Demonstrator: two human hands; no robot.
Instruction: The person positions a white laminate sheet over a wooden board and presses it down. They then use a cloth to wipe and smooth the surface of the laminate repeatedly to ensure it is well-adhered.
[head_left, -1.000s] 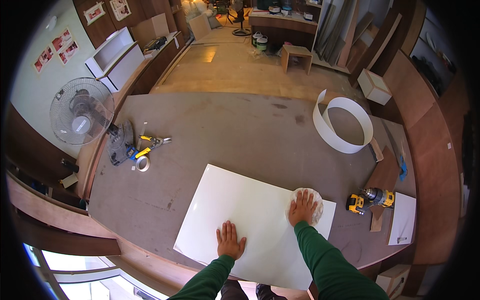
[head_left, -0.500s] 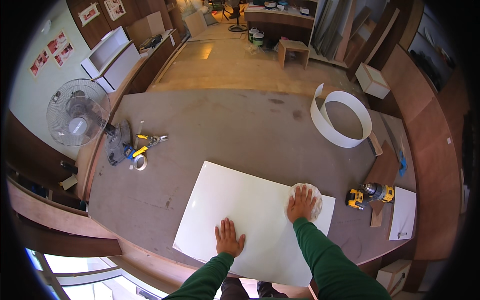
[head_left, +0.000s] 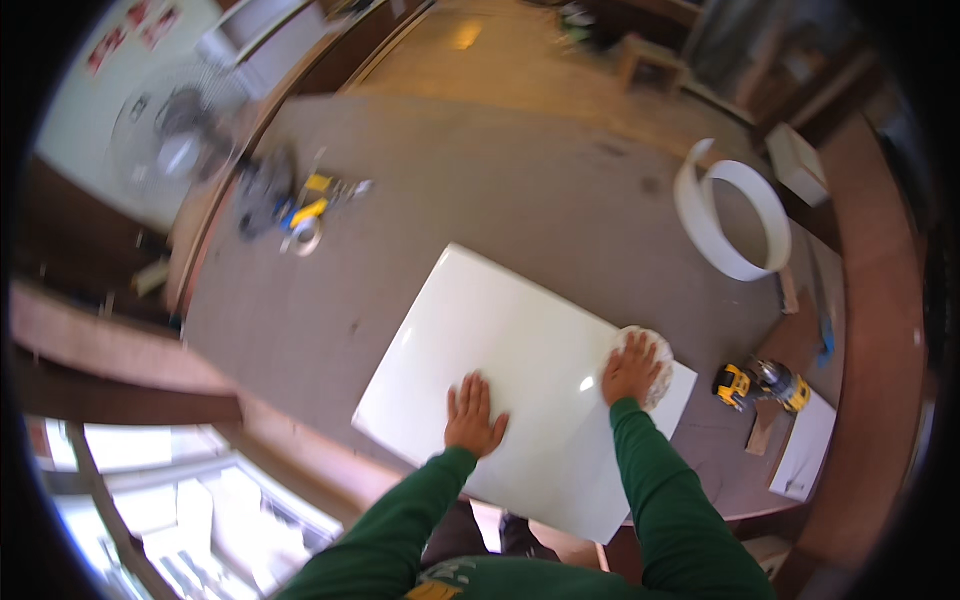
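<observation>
the left grip (head_left: 475,417) lay released on a white panel (head_left: 549,420); the right grip (head_left: 630,371), unclenched, rested on a pale pad (head_left: 665,356).

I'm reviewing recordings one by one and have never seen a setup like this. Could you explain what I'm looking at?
There is no robot here: a person works with bare hands, in green sleeves. The view comes from a fisheye camera worn on their head, looking down, so straight edges bend toward the rim.

On the brown-grey table lies a white panel. The left hand is spread flat on it; the right hand lies over a round whitish pad on it. Neither grips anything.

To the right are a coiled white strip and a yellow-and-black drill; to the left, a fan and a blurred yellow-handled tool.
</observation>
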